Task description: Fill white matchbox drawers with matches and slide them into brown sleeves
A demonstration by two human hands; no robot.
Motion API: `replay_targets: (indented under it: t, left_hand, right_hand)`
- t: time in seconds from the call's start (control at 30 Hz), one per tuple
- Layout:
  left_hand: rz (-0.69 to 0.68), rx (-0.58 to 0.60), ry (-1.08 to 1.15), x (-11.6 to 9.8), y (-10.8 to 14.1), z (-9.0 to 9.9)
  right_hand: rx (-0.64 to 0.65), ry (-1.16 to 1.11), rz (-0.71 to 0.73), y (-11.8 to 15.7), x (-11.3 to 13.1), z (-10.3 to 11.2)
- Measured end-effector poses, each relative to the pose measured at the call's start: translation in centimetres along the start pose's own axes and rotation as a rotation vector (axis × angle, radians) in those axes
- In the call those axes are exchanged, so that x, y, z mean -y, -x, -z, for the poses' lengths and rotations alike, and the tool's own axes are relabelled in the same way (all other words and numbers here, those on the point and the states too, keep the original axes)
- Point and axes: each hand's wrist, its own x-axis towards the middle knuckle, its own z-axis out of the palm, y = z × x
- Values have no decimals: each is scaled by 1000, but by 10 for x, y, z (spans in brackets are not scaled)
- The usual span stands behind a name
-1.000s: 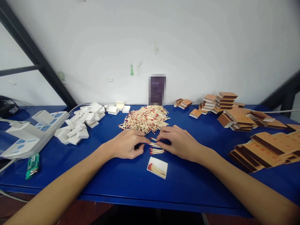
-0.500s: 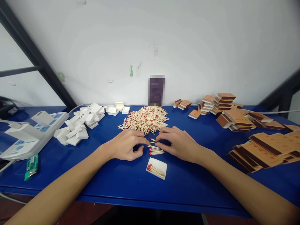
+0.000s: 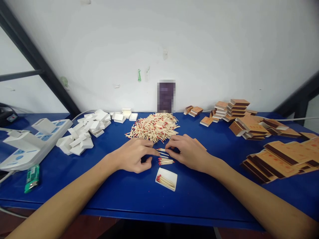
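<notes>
A heap of red-tipped matches [image 3: 154,126] lies at the middle back of the blue table [image 3: 119,196]. In front of it, my left hand [image 3: 133,155] and my right hand [image 3: 188,152] face each other, fingertips pinching a few matches [image 3: 163,152] between them. A small bundle of matches [image 3: 166,161] rests on the table just below the fingers. Nearer me sits a white inner tray [image 3: 166,179] holding several matches.
Empty white trays [image 3: 83,132] are piled at the back left beside white power strips [image 3: 30,141] and a green lighter [image 3: 31,178]. Brown matchbox sleeves [image 3: 281,156] are stacked along the right and at the back right [image 3: 234,109].
Both hands stay nearly in place; the fingertips have shifted slightly while handling the few matches between them. The view has drifted a little.
</notes>
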Motion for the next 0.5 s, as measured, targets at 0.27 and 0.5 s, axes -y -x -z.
replay_targets:
  t: [0.27,0.5]
  left_hand:
    - [28,48,-16,1,-1,2]
    - [12,35,-17,-6,-2,0]
  right_hand:
    - [59,-48,45,0,2,2]
    - [35,-52,29,4,7,14]
